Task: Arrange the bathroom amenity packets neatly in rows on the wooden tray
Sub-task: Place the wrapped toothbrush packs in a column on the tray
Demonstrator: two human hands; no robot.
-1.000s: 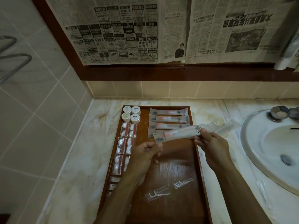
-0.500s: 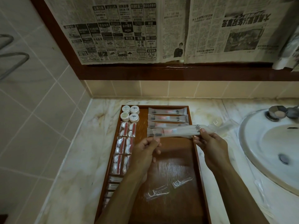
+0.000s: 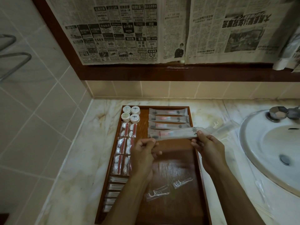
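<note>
Left hand [image 3: 143, 151] and right hand [image 3: 207, 146] pinch a toothbrush packet [image 3: 176, 133] level above the tray [image 3: 195, 158].

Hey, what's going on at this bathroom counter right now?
A person is laying out amenities on a wooden tray beside the sink. The left hand and right hand pinch the ends of a long toothbrush packet, holding it level just in front of three packets already in a row. Small jars and cotton packs line the tray's left side.
</note>
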